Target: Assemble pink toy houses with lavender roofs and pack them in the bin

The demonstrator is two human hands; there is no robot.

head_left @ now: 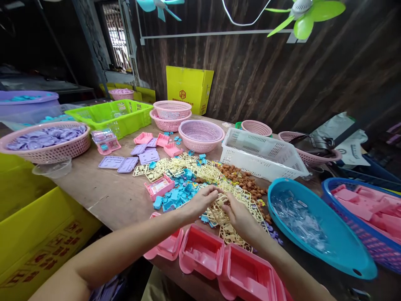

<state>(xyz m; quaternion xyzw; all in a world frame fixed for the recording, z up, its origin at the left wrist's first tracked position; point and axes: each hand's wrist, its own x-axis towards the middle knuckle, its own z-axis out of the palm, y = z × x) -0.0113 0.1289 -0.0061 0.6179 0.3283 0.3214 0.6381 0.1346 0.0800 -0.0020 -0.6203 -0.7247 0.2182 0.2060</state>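
My left hand (203,200) and my right hand (240,212) meet over a heap of cream plastic sprues (205,171). Pinched between the fingers of both is one cream sprue (221,200), partly covered by them. Loose blue plastic pieces (175,196) lie left of the hands, beside a pink tray with a printed card (159,187). Small brown pieces (242,177) are piled beyond the right hand. Closest to me, several pink plastic cases (202,252) stand in a row along the table edge, under my forearms.
At the left are purple panels (148,156), a basket of purple parts (67,148) and a green crate (125,121). A white basket (263,161) stands behind the heap. To the right are a blue tray of clear pieces (347,251) and a basket of pink parts (385,246).
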